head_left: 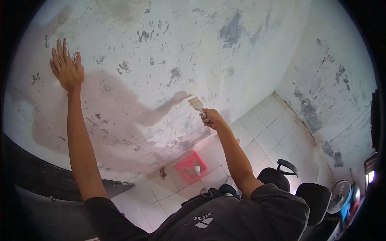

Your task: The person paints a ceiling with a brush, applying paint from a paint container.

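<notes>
My left hand point(67, 66) lies flat against the worn white wall point(169, 48), fingers spread, high at the left. My right hand point(210, 117) grips the handle of a flat paintbrush point(197, 104), whose pale bristles touch the wall near the middle. The wall is blotchy, with grey patches where paint has flaked. A shadow of my arm and the brush falls on the wall left of the brush.
A red tray point(189, 168) with a white object in it sits on the white tiled floor point(265, 136) by the wall's foot. Two black office chairs point(281, 176) stand at the right. A fan point(339, 197) is at the far right. A second wall point(337, 80) meets this one in a corner.
</notes>
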A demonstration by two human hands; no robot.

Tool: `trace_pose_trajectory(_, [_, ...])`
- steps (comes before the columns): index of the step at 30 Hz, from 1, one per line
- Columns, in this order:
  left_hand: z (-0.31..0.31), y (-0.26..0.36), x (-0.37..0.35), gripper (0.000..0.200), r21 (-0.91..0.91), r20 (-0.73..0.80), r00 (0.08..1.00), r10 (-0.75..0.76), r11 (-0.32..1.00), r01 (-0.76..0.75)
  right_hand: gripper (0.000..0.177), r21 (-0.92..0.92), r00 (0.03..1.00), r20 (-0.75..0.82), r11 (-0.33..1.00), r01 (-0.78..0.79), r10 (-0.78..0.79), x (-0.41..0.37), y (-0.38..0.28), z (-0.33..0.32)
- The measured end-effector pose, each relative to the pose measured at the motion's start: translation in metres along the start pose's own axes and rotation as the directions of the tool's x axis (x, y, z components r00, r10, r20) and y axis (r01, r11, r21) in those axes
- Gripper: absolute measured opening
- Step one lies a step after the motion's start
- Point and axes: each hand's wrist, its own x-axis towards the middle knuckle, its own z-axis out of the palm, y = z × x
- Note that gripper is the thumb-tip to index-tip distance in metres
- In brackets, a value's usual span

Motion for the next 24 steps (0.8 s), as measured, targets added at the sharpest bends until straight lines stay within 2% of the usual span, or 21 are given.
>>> trace_pose_trajectory(2, [0.001, 0.0, -0.001, 0.053, -0.026, -0.023, 1.0, -0.007, 1.0, 0.006, 0.026, -0.002, 1.0, -0.008, 1.0, 0.027, -0.027, -0.001, -0.016, 0.016])
trace_pose_trajectory(4, [0.002, 0.0, 0.0, 0.053, -0.047, -0.05, 0.999, -0.013, 0.999, 0.01, 0.027, 0.083, 0.996, 0.02, 0.993, 0.081, -0.083, 0.004, -0.038, 0.028])
trace_pose_trajectory(6, [0.0, 0.0, 0.0, 0.053, -0.027, -0.003, 1.0, -0.019, 0.999, 0.018, 0.028, 0.083, 0.994, 0.009, 0.991, 0.104, -0.105, -0.003, -0.067, 0.046])
trace_pose_trajectory(10, [-0.002, 0.003, 0.001, 0.053, -0.04, -0.007, 0.999, -0.031, 0.999, 0.031, 0.028, 0.087, 0.983, 0.095, 0.985, 0.151, -0.159, -0.013, -0.116, 0.069])
trace_pose_trajectory(11, [-0.002, 0.002, 0.001, 0.054, -0.041, -0.002, 1.0, -0.031, 0.999, 0.031, 0.029, 0.035, 0.964, 0.088, 0.968, 0.25, -0.253, -0.026, -0.127, 0.079])
trace_pose_trajectory(14, [-0.001, 0.0, 0.0, 0.055, -0.035, 0.007, 0.999, -0.045, 0.998, 0.045, 0.028, -0.006, 0.94, 0.184, 0.956, 0.293, -0.287, -0.05, -0.162, 0.097])
trace_pose_trajectory(16, [-0.001, 0.0, 0.0, 0.056, -0.032, 0.011, 0.998, -0.063, 0.997, 0.064, 0.028, 0.022, 0.936, 0.154, 0.948, 0.316, -0.316, -0.062, -0.179, 0.112])
trace_pose_trajectory(18, [-0.002, 0.001, 0.001, 0.057, -0.045, 0.009, 0.998, -0.069, 0.997, 0.07, 0.027, 0.04, 0.9, 0.208, 0.923, 0.384, -0.383, -0.071, -0.201, 0.122])
trace_pose_trajectory(23, [-0.001, -0.001, 0.0, 0.056, -0.046, 0.02, 0.997, -0.074, 0.996, 0.075, 0.024, 0.055, 0.865, 0.285, 0.908, 0.416, -0.413, -0.085, -0.252, 0.143])
trace_pose_trajectory(24, [-0.002, -0.001, -0.001, 0.057, -0.033, 0.031, 0.996, -0.083, 0.996, 0.084, 0.024, 0.053, 0.833, 0.326, 0.889, 0.456, -0.447, -0.09, -0.262, 0.146])
